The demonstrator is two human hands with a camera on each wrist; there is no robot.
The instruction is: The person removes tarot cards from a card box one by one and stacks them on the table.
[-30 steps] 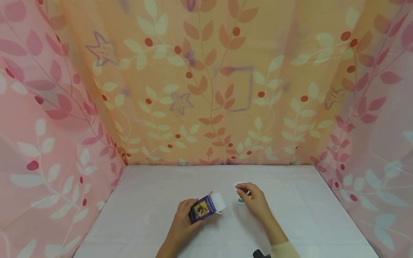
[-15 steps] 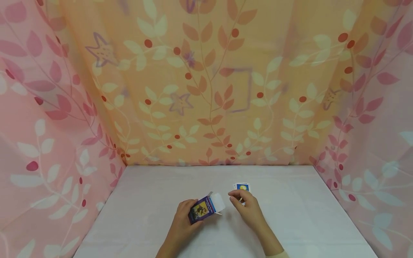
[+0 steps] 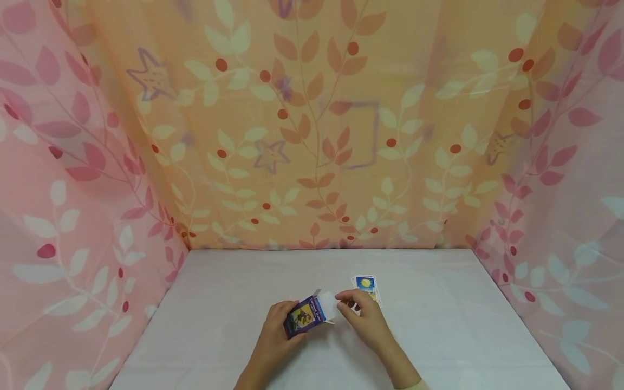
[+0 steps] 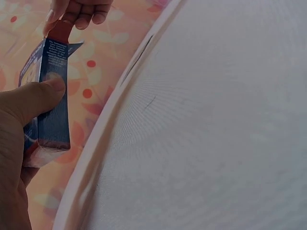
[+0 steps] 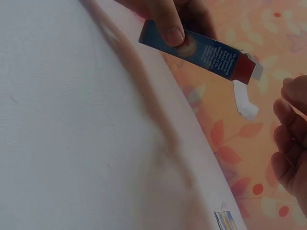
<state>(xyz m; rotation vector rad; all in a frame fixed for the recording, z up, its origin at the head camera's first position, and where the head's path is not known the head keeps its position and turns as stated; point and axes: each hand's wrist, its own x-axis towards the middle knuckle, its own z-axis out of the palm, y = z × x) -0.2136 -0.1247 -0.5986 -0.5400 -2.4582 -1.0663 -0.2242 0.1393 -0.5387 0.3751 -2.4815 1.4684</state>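
Observation:
My left hand point(image 3: 275, 330) grips a small dark blue card box point(image 3: 303, 318), thumb on one narrow side as the left wrist view shows. The box is tilted, its top end pointing right with the white lid flap point(image 3: 329, 304) folded out. Close by that flap hovers my right hand point(image 3: 364, 319), fingers loosely bent and holding nothing. In the right wrist view its fingertips point(image 5: 283, 108) stand apart from the box. Behind the right hand, a small stack of cards point(image 3: 365, 283) lies on the table, a blue card with a yellow sun on top; the hand hides its near part.
A white-covered table point(image 3: 224, 287) stretches below both hands. At its back edge hangs a yellow-orange leaf-patterned curtain point(image 3: 312, 135). Pink patterned cloth walls point(image 3: 73, 189) close off the left and right sides.
My right hand has let go of the cards and moved left toward the box's lid flap, uncovering most of the stack. The left hand and box have stayed nearly still.

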